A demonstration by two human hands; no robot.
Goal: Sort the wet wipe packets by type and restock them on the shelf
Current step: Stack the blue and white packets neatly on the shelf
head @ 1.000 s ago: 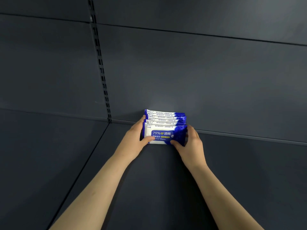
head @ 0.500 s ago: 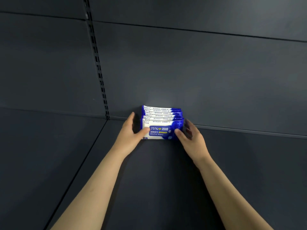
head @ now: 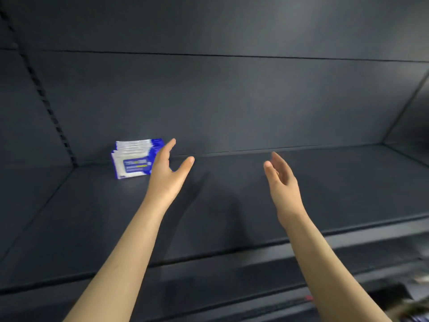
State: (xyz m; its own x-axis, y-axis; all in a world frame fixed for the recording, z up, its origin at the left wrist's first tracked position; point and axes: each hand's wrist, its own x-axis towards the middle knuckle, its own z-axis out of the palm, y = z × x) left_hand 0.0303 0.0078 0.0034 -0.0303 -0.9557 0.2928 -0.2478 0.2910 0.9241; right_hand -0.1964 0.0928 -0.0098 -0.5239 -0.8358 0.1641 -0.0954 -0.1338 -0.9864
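Observation:
A row of several blue-and-white wet wipe packets [head: 133, 159] stands upright at the back left of the dark shelf [head: 232, 205], against the back panel. My left hand [head: 168, 176] hovers just right of the packets with fingers straight, holding nothing and covering their right edge. My right hand [head: 282, 182] is raised farther right over the bare shelf, fingers relaxed, also holding nothing. The picture is blurred by motion.
The shelf's front lip [head: 255, 259] runs across below my forearms. A slotted upright [head: 46, 101] runs up the back panel at the left. Blurred items [head: 415, 305] show at the bottom right, below the shelf.
Both hands have let go of the packets and pulled back and to the right. The view has swung right and back, so the packets now sit at the left.

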